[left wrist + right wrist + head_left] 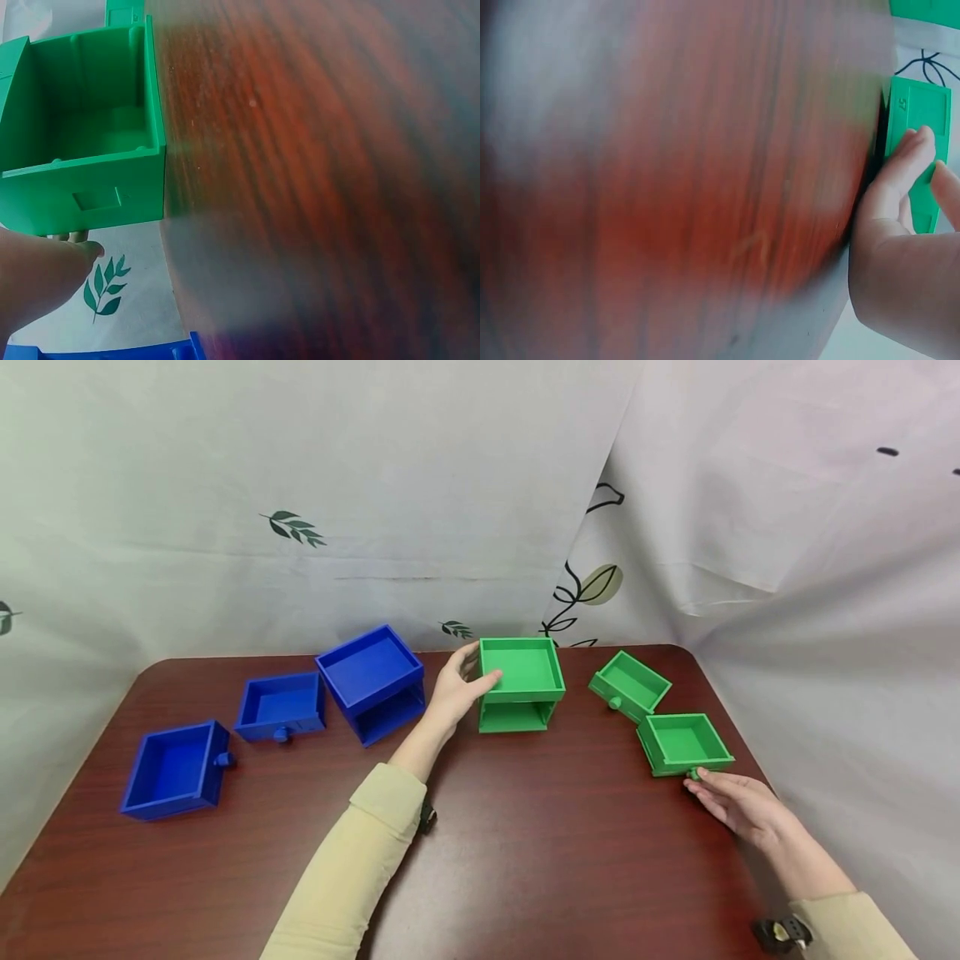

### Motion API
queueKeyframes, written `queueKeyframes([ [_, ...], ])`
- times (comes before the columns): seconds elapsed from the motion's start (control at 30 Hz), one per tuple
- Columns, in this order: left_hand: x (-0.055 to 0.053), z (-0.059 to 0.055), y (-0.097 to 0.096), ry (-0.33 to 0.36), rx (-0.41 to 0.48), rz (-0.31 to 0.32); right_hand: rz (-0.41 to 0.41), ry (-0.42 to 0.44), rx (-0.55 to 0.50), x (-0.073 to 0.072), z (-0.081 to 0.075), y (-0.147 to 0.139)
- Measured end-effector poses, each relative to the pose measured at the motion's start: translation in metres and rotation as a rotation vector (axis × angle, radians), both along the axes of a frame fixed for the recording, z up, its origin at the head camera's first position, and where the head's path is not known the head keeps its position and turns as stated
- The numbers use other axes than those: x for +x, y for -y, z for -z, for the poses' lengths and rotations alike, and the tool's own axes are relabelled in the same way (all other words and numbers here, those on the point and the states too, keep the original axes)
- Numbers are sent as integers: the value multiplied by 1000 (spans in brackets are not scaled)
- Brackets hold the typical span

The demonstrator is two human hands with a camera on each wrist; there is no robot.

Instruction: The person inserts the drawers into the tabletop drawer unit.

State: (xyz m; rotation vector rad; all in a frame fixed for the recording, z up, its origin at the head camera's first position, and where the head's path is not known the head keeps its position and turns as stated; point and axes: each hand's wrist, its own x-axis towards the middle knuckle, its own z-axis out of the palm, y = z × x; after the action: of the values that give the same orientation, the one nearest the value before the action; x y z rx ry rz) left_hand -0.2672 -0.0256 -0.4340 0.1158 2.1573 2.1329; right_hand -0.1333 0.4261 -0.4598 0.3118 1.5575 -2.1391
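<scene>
Near the table's back edge stands a green drawer cabinet (513,717), its front opening without a drawer. My left hand (453,693) grips its left side, thumb over the top rim and fingers along the wall. In the left wrist view the cabinet (124,196) shows its hollow inside, with the left hand (41,274) at its side. On the right, my right hand (750,814) pinches the knob of a green drawer (682,742) between thumb and fingertips. In the right wrist view the right hand (900,202) meets the green drawer's front (922,105).
A second green drawer (632,685) lies angled just behind the held one, its corner close to it. Left of the green cabinet stands a blue cabinet (371,668), turned at an angle. Two blue drawers, one nearer (176,768) and one farther (282,700), lie on the brown table (570,860).
</scene>
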Motion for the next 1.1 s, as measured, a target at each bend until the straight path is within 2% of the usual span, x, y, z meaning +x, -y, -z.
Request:
queueKeyframes([
  [0.27, 0, 0, -2, 8, 19, -4, 22, 2, -101, 5, -2, 8],
  [0.53, 0, 1, -3, 2, 33, -13, 56, -29, -49, 9, -8, 27],
  [0.83, 0, 1, -2, 9, 38, -12, 85, -28, -110, 11, -10, 50],
  [1.1, 0, 3, -2, 6, 42, -7, 116, -30, -111, 12, -11, 71],
])
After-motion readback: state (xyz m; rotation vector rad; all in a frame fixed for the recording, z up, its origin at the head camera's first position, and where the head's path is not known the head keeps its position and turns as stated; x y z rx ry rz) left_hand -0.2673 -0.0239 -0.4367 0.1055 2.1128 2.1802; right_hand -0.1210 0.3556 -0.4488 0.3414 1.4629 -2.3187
